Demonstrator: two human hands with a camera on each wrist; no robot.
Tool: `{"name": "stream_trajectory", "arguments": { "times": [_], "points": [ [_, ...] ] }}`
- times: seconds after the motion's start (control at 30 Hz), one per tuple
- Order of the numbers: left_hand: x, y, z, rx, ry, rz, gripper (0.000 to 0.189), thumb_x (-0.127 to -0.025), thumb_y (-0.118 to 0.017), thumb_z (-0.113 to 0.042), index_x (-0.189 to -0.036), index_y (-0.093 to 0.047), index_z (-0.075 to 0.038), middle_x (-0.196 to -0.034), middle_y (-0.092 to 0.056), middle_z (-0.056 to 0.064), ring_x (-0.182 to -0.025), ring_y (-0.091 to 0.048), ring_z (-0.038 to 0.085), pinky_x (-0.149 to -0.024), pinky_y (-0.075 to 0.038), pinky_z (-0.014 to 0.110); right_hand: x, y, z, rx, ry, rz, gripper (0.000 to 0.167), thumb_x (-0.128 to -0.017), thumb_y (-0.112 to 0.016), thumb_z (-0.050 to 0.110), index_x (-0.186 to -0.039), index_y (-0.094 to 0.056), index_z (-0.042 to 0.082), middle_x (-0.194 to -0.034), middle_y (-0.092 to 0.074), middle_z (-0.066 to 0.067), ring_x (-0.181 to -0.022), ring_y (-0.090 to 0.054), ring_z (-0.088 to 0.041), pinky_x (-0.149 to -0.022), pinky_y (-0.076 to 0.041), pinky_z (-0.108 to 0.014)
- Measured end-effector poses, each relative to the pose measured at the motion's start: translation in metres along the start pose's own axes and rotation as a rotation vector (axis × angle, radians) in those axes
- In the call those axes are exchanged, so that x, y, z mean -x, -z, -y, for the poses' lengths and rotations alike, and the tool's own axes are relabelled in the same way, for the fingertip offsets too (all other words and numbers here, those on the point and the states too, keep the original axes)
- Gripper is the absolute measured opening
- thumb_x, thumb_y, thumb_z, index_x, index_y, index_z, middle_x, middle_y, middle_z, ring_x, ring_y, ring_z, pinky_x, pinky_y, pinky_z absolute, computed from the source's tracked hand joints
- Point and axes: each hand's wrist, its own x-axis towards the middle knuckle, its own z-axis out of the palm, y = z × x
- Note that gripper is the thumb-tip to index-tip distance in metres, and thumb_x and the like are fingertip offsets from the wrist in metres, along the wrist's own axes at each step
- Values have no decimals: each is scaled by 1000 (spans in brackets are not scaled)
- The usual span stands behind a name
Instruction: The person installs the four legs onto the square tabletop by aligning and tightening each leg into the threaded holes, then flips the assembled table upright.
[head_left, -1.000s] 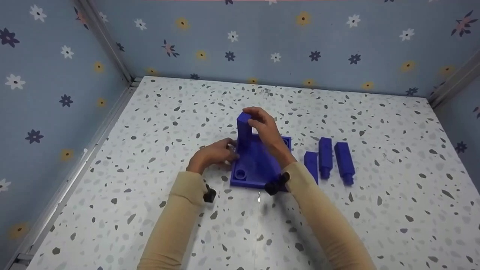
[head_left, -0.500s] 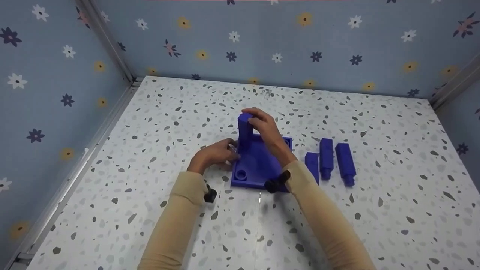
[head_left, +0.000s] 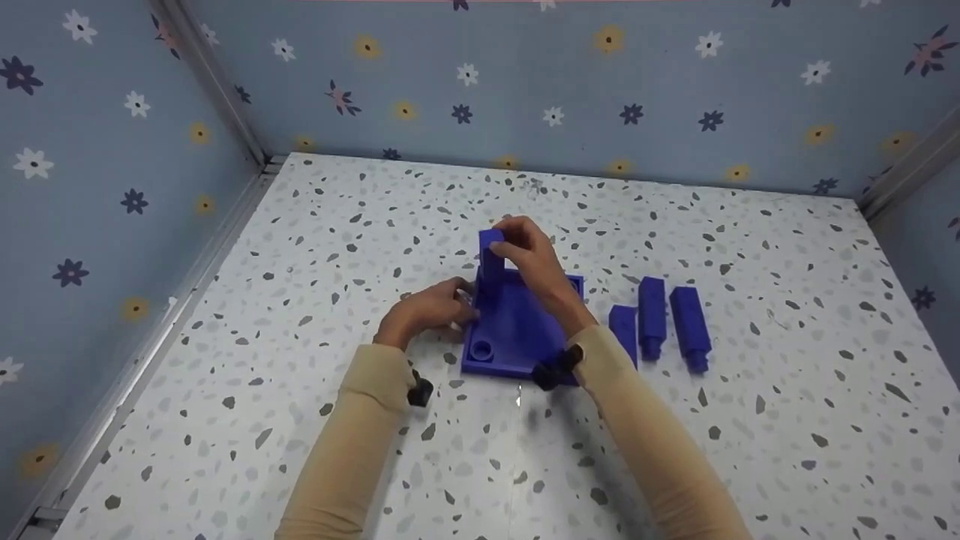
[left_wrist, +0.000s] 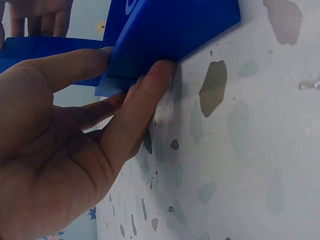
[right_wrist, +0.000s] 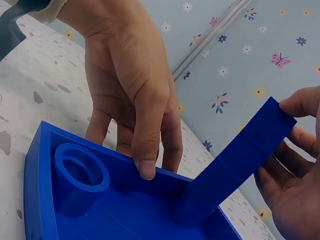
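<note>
A blue square base (head_left: pixel 521 322) with a raised rim lies on the table, a round socket (head_left: pixel 481 350) in its near left corner. At its far left corner stands a blue square post (head_left: pixel 491 259), upright, its lower end down in the base. My right hand (head_left: pixel 536 259) pinches the top of this post between thumb and fingers. On the base's left side, my left hand (head_left: pixel 431 307) grips the rim. In the right wrist view, the left thumb (right_wrist: pixel 146 167) hooks over the rim, fingers outside it. In the left wrist view, fingertips touch the base's outer side (left_wrist: pixel 170 35).
Three more blue posts lie right of the base: one (head_left: pixel 622 328) partly behind the right sleeve, a middle one (head_left: pixel 652 311) and an outer one (head_left: pixel 688 319), the latter two with narrower ends toward me. Flowered panels (head_left: pixel 525 82) wall the speckled table (head_left: pixel 360 225) at the back and sides.
The post has turned slightly about its upright axis, with its top shifting a little right. My right thumb has moved onto the post's near face. The left hand and base have stayed put.
</note>
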Motion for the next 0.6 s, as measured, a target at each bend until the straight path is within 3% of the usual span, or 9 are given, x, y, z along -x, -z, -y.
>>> {"name": "stream_trajectory", "arguments": {
  "times": [0.37,0.6],
  "points": [
    [0,-1,2,13,-1,-12,50,-87,-63,-17,-133,-44,-10,-116,-58,14,-103,-64,24,-80,-57,33,23,-11,32,189,16,-37,32,-90,-64,12,-114,-50,-4,-109,-57,-13,-106,-55,-23,-95,-45,-35],
    [0,0,1,1,-5,-17,51,-87,-63,-17,-133,-44,-9,-116,-58,14,-102,-64,24,-80,-57,33,13,-8,10,264,42,-62,37,-89,-66,19,-116,-50,0,-110,-58,-13,-107,-56,-24,-96,-46,-36]
  ]
}}
